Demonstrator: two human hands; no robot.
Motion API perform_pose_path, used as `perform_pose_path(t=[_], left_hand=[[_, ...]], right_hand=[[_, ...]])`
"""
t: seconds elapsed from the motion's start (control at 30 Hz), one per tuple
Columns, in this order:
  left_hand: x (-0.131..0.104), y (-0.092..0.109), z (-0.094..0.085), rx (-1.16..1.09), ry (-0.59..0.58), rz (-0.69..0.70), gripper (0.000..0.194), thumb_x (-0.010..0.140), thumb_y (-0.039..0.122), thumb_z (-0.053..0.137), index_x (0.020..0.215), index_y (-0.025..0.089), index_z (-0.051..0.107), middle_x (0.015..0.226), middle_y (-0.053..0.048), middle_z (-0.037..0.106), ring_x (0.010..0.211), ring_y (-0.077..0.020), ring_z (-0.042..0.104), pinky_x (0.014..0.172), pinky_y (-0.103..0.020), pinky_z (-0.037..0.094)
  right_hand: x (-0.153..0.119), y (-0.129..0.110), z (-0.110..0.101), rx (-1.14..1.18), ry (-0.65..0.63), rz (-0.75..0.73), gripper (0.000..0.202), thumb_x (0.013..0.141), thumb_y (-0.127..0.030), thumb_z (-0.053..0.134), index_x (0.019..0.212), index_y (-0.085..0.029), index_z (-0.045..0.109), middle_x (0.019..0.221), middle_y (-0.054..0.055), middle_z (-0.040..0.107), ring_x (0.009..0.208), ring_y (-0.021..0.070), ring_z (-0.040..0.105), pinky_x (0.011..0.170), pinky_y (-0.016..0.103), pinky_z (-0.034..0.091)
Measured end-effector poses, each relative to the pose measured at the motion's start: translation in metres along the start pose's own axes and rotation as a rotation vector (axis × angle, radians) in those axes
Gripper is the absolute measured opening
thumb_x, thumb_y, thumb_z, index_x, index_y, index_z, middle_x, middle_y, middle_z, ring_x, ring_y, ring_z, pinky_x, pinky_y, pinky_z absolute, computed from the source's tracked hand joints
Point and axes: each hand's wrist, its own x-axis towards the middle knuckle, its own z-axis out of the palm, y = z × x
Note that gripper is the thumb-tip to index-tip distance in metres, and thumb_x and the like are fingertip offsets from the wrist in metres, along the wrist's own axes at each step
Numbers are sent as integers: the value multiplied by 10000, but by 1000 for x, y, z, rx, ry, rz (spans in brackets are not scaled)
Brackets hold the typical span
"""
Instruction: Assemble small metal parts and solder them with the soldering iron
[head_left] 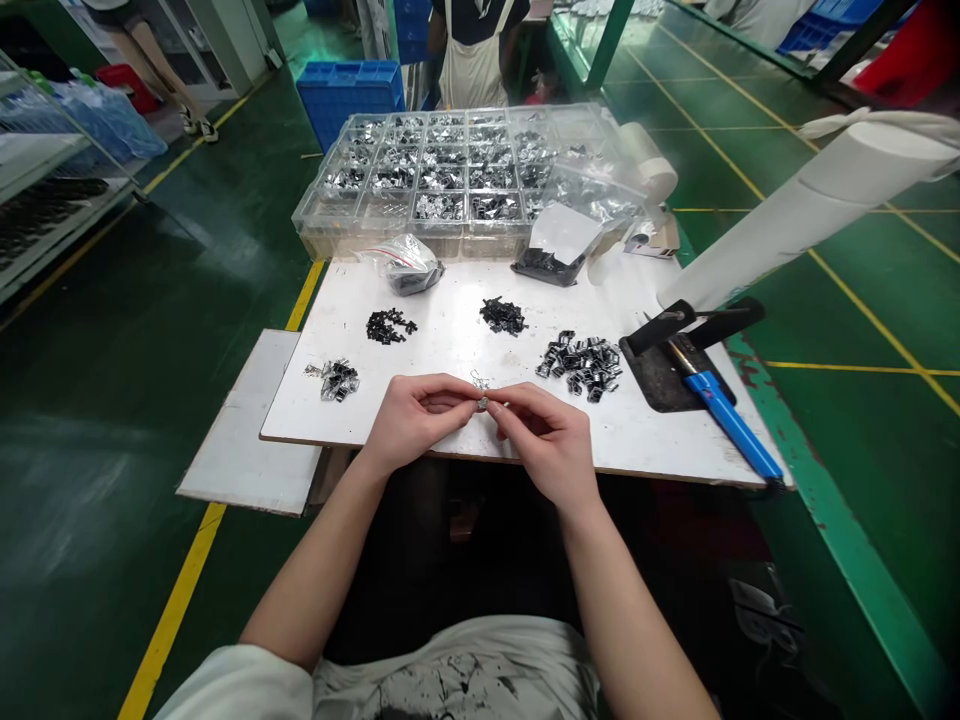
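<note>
Above the front edge of the white tabletop (450, 350), my left hand (420, 415) and my right hand (546, 430) meet fingertip to fingertip. Both are closed in a pinch on one small silvery metal part (482, 404), whose exact kind is too small to tell. Just beyond the fingertips lie some thin bent wire pieces (480, 380). A pile of black and silver metal clips (581, 365) is to the right of my right hand. Left of my left hand is a smaller pile of similar pieces (339, 380). Two heaps of small black parts (390, 326) (504, 316) lie farther back.
A clear compartment box (300, 215) full of small parts stands at the back, with plastic bags (409, 265) before it. At right, a blue-handled soldering iron (731, 425) rests on a black stand (660, 385) beneath a white duct (795, 220). A person in an apron (472, 60) is opposite.
</note>
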Motion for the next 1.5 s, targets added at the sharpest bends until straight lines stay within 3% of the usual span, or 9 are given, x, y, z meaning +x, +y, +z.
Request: perform_pose_path(t=[0.47, 1.07, 1.5], left_hand=[[-1, 1, 0, 61, -58, 74, 179, 801, 181, 780, 970, 130, 809, 972, -83, 811, 892, -224, 776, 834, -284, 647], [-1, 0, -2, 121, -57, 229, 174, 819, 131, 769, 981, 166, 823, 974, -79, 802, 894, -200, 756, 802, -264, 626], [-1, -1, -1, 111, -42, 242, 159, 800, 139, 789, 951, 170, 824, 947, -82, 802, 868, -208, 758, 769, -279, 635]], right_hand=[[6, -5, -3, 164, 17, 148, 123, 814, -282, 768, 908, -207, 792, 690, 2, 701, 538, 108, 587, 499, 232, 469], [5, -1, -5, 229, -29, 152, 119, 826, -274, 774, 927, -211, 779, 601, -13, 660, 537, 104, 596, 482, 209, 411], [3, 0, -4, 186, -20, 123, 123, 846, -287, 756, 947, -219, 776, 617, -20, 638, 515, 102, 568, 490, 230, 442]])
